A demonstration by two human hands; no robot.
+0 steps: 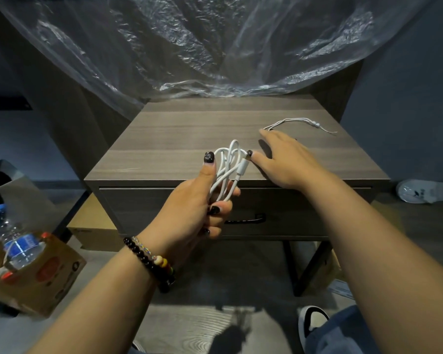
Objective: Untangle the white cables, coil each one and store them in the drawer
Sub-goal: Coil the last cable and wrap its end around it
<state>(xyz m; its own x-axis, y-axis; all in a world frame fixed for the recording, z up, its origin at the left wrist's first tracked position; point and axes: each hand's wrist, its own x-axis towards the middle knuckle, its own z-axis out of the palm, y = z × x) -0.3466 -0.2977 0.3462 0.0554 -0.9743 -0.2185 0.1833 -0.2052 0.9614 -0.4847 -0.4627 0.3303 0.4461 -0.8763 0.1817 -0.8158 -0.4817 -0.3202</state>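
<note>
I take the nightstand (179,139) as ref. Far left of it on the floor, a cardboard box (49,274) w/ a water bottle (16,241) standing in it. My left hand (197,208), beaded bracelets (151,261) on the wrist, hangs in front of the nightstand's front edge, fingers and thumb curled round a coiled white cable (228,169); the loops stick up past the thumb, connector end on the right side. The drawer (164,208) below looks closed, black handle (248,221) partly behind that hand. My right hand (287,159) lies flat on the top, fingers straight, holding nothing. Just behind its fingertips, a 2nd white cable (302,123) lies loose on the top, right rear. Clear plastic sheet (215,42) hangs behind the nightstand.
</note>
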